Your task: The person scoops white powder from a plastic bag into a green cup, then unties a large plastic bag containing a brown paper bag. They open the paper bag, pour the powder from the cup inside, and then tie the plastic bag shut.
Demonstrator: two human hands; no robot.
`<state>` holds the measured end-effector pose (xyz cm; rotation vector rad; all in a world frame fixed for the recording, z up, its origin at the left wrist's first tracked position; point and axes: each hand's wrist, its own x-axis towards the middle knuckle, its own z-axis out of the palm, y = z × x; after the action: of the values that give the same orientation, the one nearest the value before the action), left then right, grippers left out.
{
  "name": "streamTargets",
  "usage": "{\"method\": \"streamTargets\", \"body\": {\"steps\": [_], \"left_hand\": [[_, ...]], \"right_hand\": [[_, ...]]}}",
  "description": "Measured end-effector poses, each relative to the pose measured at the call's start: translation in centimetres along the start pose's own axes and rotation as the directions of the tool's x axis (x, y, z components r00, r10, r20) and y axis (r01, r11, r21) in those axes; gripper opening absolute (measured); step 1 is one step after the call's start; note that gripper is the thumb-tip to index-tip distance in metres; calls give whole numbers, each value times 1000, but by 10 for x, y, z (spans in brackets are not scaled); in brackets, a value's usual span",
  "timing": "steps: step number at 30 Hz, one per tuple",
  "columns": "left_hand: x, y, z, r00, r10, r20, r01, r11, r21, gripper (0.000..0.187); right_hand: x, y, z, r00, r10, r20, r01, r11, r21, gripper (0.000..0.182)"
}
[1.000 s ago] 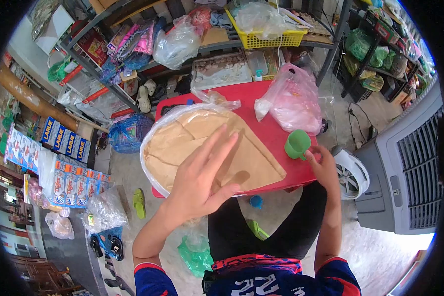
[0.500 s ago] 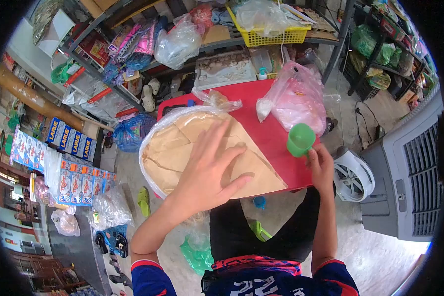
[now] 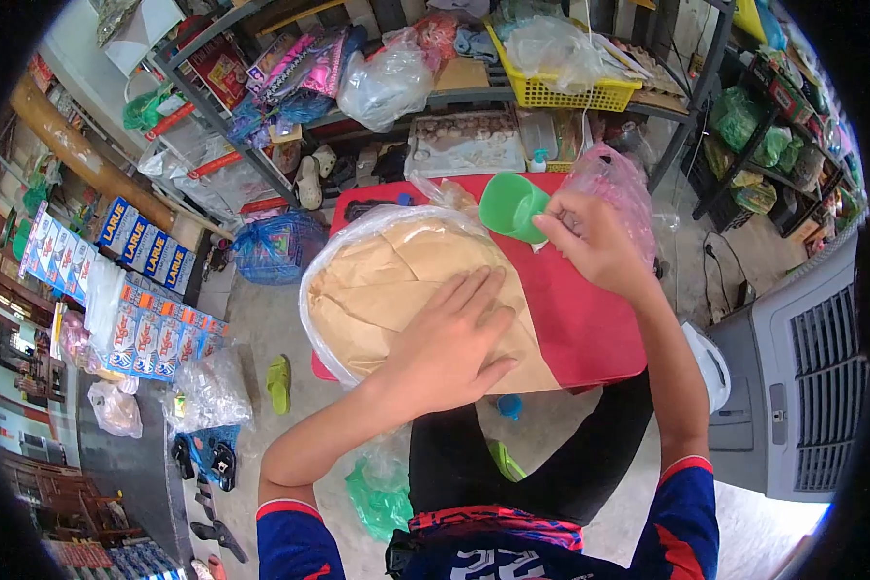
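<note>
My left hand (image 3: 449, 343) lies flat, fingers apart, on a stack of tan paper sheets (image 3: 387, 285) wrapped partly in clear plastic, on a red table (image 3: 580, 324). My right hand (image 3: 590, 242) holds a green plastic scoop (image 3: 510, 206) by its handle, lifted over the far side of the table, above the top edge of the paper stack. A pink plastic bag (image 3: 623, 188) sits just behind my right hand, partly hidden by it.
Metal shelves (image 3: 435, 92) with bags, a yellow basket (image 3: 565, 89) and goods stand behind the table. A grey air cooler (image 3: 802, 387) is on the right. Blue boxes (image 3: 135, 290), sandals and plastic bags lie on the floor at left.
My right hand has lifted the green scoop from the table's right edge and carried it up and left toward the far side. My left hand has settled flatter on the paper.
</note>
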<state>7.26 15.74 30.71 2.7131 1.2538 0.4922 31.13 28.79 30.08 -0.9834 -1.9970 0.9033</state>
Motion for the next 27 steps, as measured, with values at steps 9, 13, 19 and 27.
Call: {"method": "streamTargets", "body": {"steps": [9, 13, 19, 27], "left_hand": [[-1, -6, 3, 997, -28, -71, 21, 995, -101, 51], [3, -6, 0, 994, -64, -84, 50, 986, -161, 50], [3, -9, -3, 984, -93, -151, 50, 963, -265, 45], [-14, -47, -44, 688, -546, -479, 494, 835, -241, 30]], "right_hand": [[6, 5, 16, 992, -116, 57, 125, 975, -186, 22], [19, -2, 8, 947, -278, 163, 311, 922, -229, 23], [48, -18, 0, 879, -292, 377, 416, 856, -306, 25], [65, -42, 10, 834, -295, 467, 504, 754, -422, 23]]}}
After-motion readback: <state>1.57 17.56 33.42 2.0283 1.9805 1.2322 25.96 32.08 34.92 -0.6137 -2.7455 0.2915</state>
